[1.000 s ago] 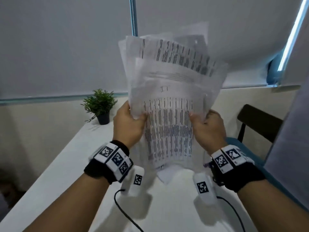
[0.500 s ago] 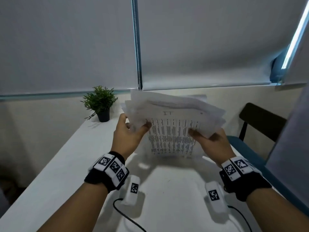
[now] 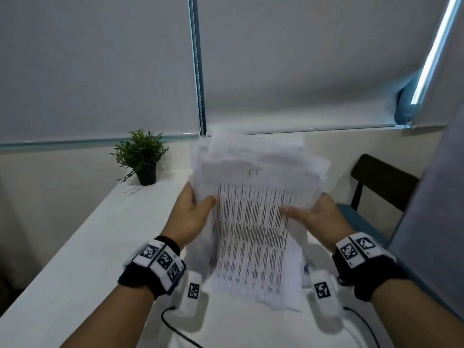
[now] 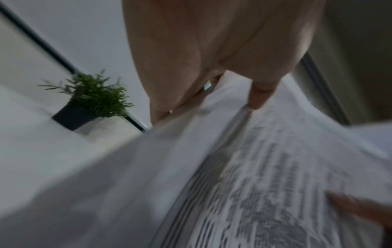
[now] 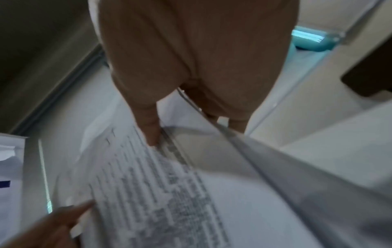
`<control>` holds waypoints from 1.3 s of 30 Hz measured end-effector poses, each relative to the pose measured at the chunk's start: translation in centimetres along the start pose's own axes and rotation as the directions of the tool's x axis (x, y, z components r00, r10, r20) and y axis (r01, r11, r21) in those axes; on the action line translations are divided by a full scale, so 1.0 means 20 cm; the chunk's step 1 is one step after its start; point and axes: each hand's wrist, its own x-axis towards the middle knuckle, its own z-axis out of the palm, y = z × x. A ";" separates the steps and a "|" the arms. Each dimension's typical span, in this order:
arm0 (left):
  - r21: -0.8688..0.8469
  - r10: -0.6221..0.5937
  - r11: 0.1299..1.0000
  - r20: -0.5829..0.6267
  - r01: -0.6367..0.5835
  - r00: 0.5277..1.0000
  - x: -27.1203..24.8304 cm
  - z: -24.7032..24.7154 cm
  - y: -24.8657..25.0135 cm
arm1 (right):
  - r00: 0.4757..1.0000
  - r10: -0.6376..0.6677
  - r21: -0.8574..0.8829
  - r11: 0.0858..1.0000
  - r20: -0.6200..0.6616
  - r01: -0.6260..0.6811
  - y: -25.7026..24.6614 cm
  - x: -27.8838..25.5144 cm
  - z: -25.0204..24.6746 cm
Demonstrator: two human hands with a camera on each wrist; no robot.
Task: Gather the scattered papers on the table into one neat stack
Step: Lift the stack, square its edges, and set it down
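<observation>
A white table runs along a wall under drawn grey blinds, with a small potted plant at its far end and a dark chair to the right. Above the table, both hands hold the papers as one loose, uneven sheaf, tilted toward the camera, its lower edge low over the tabletop; whether that edge touches the surface cannot be told.

The left hand pinches the sheaf's left edge, thumb on the front sheet and fingers behind. The right hand holds the right edge the same way, thumb laid across the printed face, fingers hidden behind the sheets. Both wrist views confirm a thumb pressed on the top sheet, though they are blurred.

The gathering looks all but done, and the step in hand appears to be squaring up: the sheets fan out unevenly at the top and corners poke out at the bottom. The next move likely calls for a looser hold, so the sheets can slide level when the lower edge is tapped on the table, before the stack is laid flat.

The front sheet carries dense columns of dark print, too blurred to read. A sheet at lower right shows a small blue mark, also illegible. Black-and-white coded markers sit on the wristbands.
</observation>
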 end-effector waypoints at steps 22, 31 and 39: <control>0.195 0.008 0.980 0.173 -0.042 0.985 -0.09 -0.06 -0.06 | 0.986 -0.165 0.123 0.978 -0.020 0.166 0.04 -0.10 0.10; 0.025 0.153 0.988 -0.029 -0.153 0.988 -0.06 -0.04 0.10 | 0.967 -0.209 0.203 0.950 -0.146 0.236 -0.12 -0.02 0.06; -0.140 0.094 0.985 -0.065 -0.102 0.993 -0.07 0.05 0.02 | 0.983 -0.127 0.234 0.960 -0.130 0.155 0.00 -0.09 0.11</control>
